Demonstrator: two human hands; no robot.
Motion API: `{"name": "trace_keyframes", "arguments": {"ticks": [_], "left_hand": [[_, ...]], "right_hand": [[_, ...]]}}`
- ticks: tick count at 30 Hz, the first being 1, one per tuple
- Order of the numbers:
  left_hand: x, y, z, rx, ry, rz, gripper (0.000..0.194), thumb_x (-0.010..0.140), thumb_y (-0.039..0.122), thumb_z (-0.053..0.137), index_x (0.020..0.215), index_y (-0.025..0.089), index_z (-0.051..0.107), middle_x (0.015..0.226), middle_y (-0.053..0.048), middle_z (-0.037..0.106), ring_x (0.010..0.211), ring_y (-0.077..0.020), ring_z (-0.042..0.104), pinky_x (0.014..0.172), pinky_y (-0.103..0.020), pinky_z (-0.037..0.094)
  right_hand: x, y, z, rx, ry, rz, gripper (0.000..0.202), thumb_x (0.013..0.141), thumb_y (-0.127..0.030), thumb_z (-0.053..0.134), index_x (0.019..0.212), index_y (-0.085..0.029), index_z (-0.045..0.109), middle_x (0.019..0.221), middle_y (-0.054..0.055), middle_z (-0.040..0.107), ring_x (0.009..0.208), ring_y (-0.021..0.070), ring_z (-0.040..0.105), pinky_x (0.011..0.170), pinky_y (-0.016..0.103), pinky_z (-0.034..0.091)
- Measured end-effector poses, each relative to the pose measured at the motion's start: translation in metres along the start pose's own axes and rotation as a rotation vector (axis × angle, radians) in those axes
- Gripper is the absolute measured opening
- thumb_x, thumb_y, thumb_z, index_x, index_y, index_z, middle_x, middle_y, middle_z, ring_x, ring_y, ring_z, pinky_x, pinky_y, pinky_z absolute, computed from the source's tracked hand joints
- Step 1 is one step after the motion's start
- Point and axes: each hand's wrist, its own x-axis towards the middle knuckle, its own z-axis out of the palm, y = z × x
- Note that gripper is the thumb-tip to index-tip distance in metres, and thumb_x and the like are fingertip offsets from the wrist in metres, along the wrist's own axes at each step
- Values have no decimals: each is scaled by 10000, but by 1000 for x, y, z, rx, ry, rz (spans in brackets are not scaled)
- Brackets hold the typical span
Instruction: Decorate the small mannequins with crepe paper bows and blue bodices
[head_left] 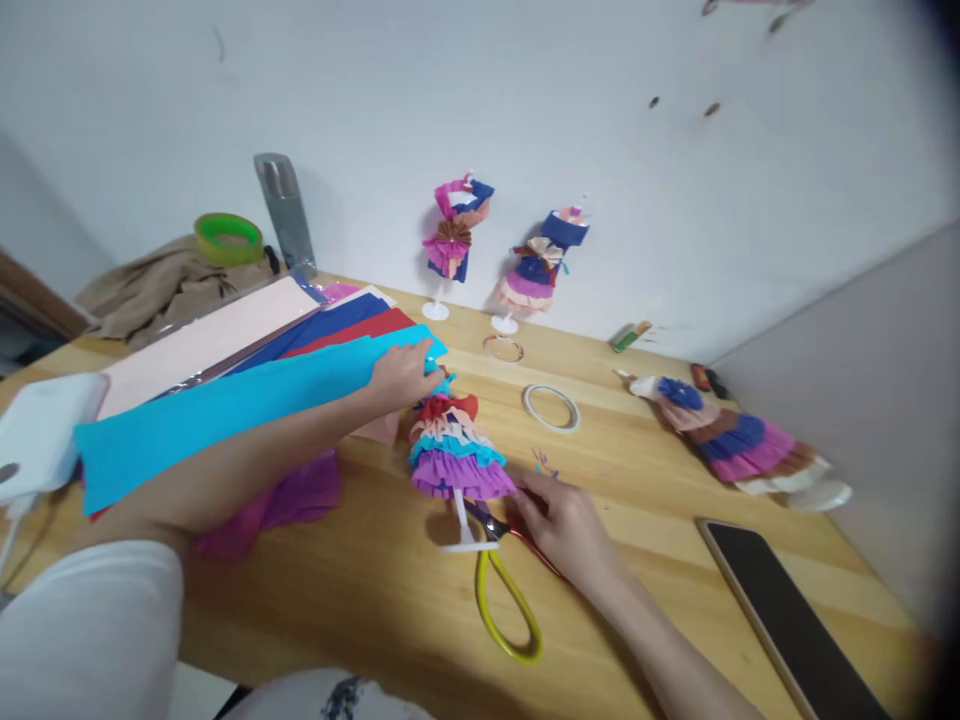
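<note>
A small dress form (459, 450) with ruffled layers of red, peach, white, turquoise and purple stands on a white base before me. My left hand (405, 376) is at its top, fingers bent around the upper part, over the end of a turquoise crepe sheet (225, 405). At the lower right edge of the purple ruffle, the fingers of my right hand (559, 515) are closed on the skirt. Scissors with yellow and red handles (510, 610) lie beside the base, partly behind my right hand.
Two dressed forms (454, 235) stand by the wall; another lies at right (735, 440). A phone (780, 610), tape rolls (551, 408), layered crepe sheets (202, 340), white device (49, 435), bottle (286, 215) and green tape (229, 240) surround the work area.
</note>
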Motion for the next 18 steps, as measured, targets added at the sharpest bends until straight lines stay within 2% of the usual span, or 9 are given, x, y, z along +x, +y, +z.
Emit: {"name": "trace_keyframes", "arguments": {"ticks": [3, 5, 7, 9, 12, 15, 18], "left_hand": [[-2, -13, -21, 113, 4, -8, 462, 883, 395, 517, 1274, 157, 583, 1298, -130, 627, 1232, -287, 546, 1039, -373, 428], [-2, -32, -39, 196, -3, -53, 378, 885, 355, 511, 1189, 170, 637, 1234, -124, 659, 1184, -297, 579, 992, -389, 462], [-4, -55, -56, 298, 19, -148, 368, 880, 303, 502, 1148, 94, 643, 1229, -221, 626, 1203, -387, 546, 967, -490, 459], [-8, -78, -68, 375, 20, -239, 389, 863, 321, 539, 1118, 46, 643, 1238, -290, 587, 1220, -453, 510, 945, -547, 451], [-14, -103, -74, 419, -25, -322, 402, 816, 373, 619, 1086, 77, 653, 1201, -272, 613, 1168, -432, 558, 922, -513, 473], [-15, -117, -72, 403, -65, -342, 423, 768, 435, 668, 1042, 113, 661, 1169, -234, 642, 1128, -392, 591, 896, -444, 489], [-5, -128, -74, 352, -85, -336, 367, 745, 445, 679, 965, 152, 673, 1074, -164, 689, 1032, -328, 637, 840, -354, 494]], "right_hand": [[-2, 3, 3, -22, 17, -1, 308, 908, -287, 414, 880, -211, 712, 813, 61, 751, 734, 235, 698, 669, 333, 507], [-3, 4, 4, -36, 15, -8, 304, 910, -290, 412, 885, -213, 705, 792, 55, 743, 721, 234, 694, 659, 336, 511], [-4, 5, 6, -47, -3, -31, 305, 915, -284, 404, 879, -214, 698, 776, 52, 734, 723, 234, 691, 658, 338, 515], [-5, 6, 8, -62, -12, -55, 307, 921, -276, 395, 874, -215, 692, 770, 53, 727, 729, 235, 691, 659, 341, 520], [-5, 9, 11, -91, 1, -85, 309, 927, -266, 390, 872, -216, 691, 771, 55, 724, 720, 234, 693, 649, 342, 528], [-6, 10, 12, -125, 28, -121, 305, 932, -263, 395, 863, -221, 690, 775, 59, 728, 714, 231, 702, 629, 330, 534], [-6, 10, 12, -148, 46, -159, 308, 939, -260, 393, 855, -218, 687, 785, 67, 734, 701, 225, 709, 606, 314, 536]]}}
